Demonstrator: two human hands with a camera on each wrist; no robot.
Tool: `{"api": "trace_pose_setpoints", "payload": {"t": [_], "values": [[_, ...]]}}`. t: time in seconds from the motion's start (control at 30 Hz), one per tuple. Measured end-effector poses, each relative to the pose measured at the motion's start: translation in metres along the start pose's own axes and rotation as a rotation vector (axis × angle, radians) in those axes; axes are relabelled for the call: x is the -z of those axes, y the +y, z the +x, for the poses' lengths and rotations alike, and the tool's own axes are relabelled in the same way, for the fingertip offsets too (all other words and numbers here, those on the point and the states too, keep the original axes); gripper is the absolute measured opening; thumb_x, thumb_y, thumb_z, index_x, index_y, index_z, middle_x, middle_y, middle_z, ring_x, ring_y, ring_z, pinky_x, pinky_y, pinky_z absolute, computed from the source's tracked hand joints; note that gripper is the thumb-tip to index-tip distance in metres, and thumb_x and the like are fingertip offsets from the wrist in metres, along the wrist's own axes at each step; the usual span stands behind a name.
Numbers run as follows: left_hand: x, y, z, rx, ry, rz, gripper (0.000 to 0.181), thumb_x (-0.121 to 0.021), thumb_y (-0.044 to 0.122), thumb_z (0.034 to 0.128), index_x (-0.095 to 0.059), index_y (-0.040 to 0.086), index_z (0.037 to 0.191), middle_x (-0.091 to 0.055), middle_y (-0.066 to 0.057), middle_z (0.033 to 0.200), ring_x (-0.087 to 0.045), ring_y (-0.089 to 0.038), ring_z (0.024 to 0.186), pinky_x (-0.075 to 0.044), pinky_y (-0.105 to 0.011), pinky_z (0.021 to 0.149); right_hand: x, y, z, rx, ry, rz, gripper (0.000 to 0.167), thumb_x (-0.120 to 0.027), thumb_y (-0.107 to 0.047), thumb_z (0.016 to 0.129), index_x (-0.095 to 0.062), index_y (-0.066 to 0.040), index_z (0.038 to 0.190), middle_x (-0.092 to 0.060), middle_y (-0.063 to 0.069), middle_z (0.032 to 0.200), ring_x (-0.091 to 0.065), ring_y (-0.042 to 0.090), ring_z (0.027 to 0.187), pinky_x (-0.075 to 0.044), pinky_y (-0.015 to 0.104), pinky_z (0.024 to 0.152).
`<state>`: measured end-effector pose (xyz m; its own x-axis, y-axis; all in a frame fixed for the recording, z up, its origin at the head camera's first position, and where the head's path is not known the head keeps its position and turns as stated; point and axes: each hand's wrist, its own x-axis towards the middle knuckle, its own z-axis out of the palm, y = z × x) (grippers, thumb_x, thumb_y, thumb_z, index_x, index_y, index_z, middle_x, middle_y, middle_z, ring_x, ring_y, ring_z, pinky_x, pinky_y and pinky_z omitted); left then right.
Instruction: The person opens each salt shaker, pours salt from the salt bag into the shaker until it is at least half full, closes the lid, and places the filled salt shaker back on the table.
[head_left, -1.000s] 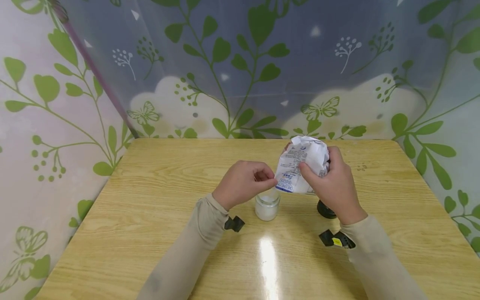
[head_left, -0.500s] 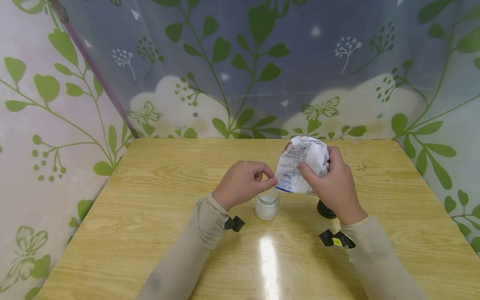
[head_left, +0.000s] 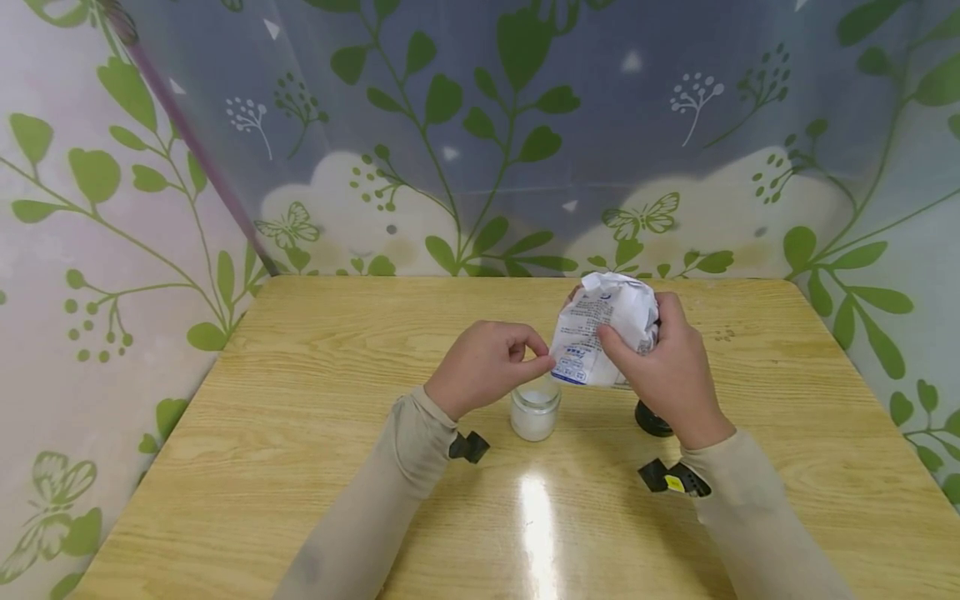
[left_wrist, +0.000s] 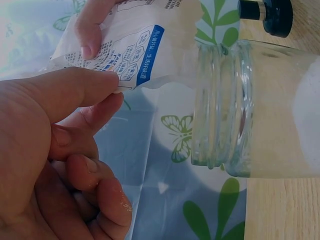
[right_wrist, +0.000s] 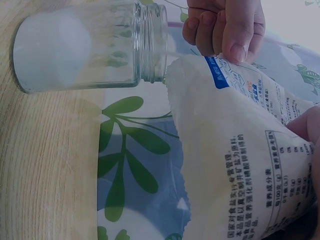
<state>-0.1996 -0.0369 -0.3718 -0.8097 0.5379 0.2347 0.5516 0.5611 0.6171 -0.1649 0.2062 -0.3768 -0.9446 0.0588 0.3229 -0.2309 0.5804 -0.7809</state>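
Note:
My right hand (head_left: 678,379) grips a crumpled white printed salt bag (head_left: 588,337), its thumb across the front. The thumb and index finger of my left hand (head_left: 487,367) pinch the bag's lower left corner beside the torn edge. In the right wrist view the bag's open mouth (right_wrist: 182,125) faces the rim of a glass jar (right_wrist: 112,47). The jar stands upright on the table just below the bag, with white salt (right_wrist: 55,45) at its bottom. White grains cling to a curled finger (left_wrist: 116,197) of my left hand. Whether salt is falling is unclear.
A round black lid (head_left: 651,419) with a knob lies right of the jar, partly behind my right hand. The wooden table (head_left: 315,358) ends at a leaf-patterned backdrop (head_left: 480,150) at the back and sides. A light reflection shows in front of the jar.

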Motion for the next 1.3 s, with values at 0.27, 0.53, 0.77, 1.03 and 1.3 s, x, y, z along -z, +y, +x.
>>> {"api": "trace_pose_setpoints", "payload": {"t": [0.27,0.53,0.77,1.03,1.3], "values": [[0.0,-0.0003,0.0,0.008,-0.009,-0.009,0.015,-0.074,0.034,0.0974,-0.078,0.02,0.094,-0.051,0.007,0.061,-0.043,-0.007,0.055,-0.04,-0.024,0.057,-0.0006,0.0007,-0.0002,0.011,0.001,-0.006,0.054,-0.072,-0.04,0.096,-0.047,-0.003,0.128,-0.068,0.015,0.108,-0.066,0.027,0.082,-0.057,0.031,0.059],[-0.001,0.0,0.001,0.014,-0.016,-0.02,0.016,-0.073,0.036,0.0981,-0.078,0.02,0.095,-0.049,0.006,0.06,-0.042,-0.007,0.054,-0.041,-0.025,0.057,0.0,0.0008,0.0002,0.017,0.004,-0.019,0.055,-0.072,-0.04,0.096,-0.047,-0.003,0.128,-0.068,0.016,0.107,-0.066,0.028,0.08,-0.057,0.032,0.058],[0.0006,0.001,0.0002,0.012,-0.018,-0.027,0.016,-0.074,0.035,0.0974,-0.078,0.02,0.095,-0.051,0.006,0.061,-0.043,-0.008,0.055,-0.04,-0.025,0.058,0.0002,-0.001,-0.0003,0.016,0.0,-0.016,0.054,-0.072,-0.04,0.096,-0.047,-0.002,0.127,-0.068,0.016,0.106,-0.066,0.027,0.079,-0.057,0.032,0.058],[0.0016,0.0017,-0.0007,0.019,-0.018,-0.024,0.016,-0.073,0.035,0.0974,-0.078,0.02,0.094,-0.05,0.007,0.06,-0.042,-0.007,0.055,-0.04,-0.024,0.057,0.0002,-0.0015,-0.0007,0.024,0.003,-0.015,0.054,-0.072,-0.039,0.096,-0.047,-0.002,0.126,-0.067,0.015,0.105,-0.065,0.027,0.078,-0.056,0.033,0.058],[0.0007,0.0007,-0.0001,0.017,-0.014,-0.026,0.016,-0.074,0.034,0.0974,-0.078,0.02,0.094,-0.05,0.007,0.061,-0.043,-0.007,0.055,-0.04,-0.024,0.057,0.0003,-0.001,-0.0007,0.03,0.007,-0.02,0.053,-0.073,-0.038,0.096,-0.047,-0.002,0.126,-0.068,0.016,0.106,-0.065,0.027,0.079,-0.057,0.033,0.058]]}}
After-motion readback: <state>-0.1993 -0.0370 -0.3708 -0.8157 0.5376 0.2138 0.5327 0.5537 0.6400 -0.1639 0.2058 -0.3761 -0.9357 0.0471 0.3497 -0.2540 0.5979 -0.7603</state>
